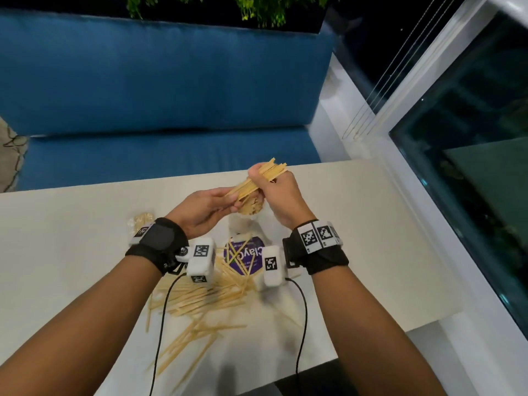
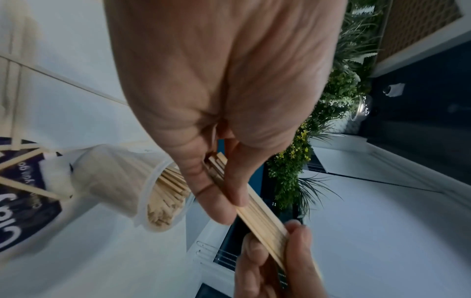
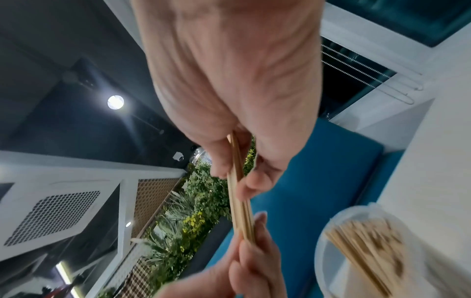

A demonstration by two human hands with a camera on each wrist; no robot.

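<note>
Forearms are stretched toward twelve o'clock over the surface, and a bundle of sticks, slanted from seven to one o'clock above a cup, is gripped by the right hand and pinched by the left hand.

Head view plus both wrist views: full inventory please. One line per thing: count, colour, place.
stick bundle: one, pale wood, held in the air between both hands
cup: one, translucent, on table under the hands, packed with sticks
loose sticks: many, pale wood, scattered on table near the person
label: one, purple with white letters, on table under some loose sticks
packet: one, clear, on table by left wrist; contents unclear
table: one, white
bench cushions: two, blue, behind table
plants: green, above bench
wrist cameras: two, white, strapped at wrists
left hand: pinches bundle's near end
right hand: grips bundle's far end
</note>
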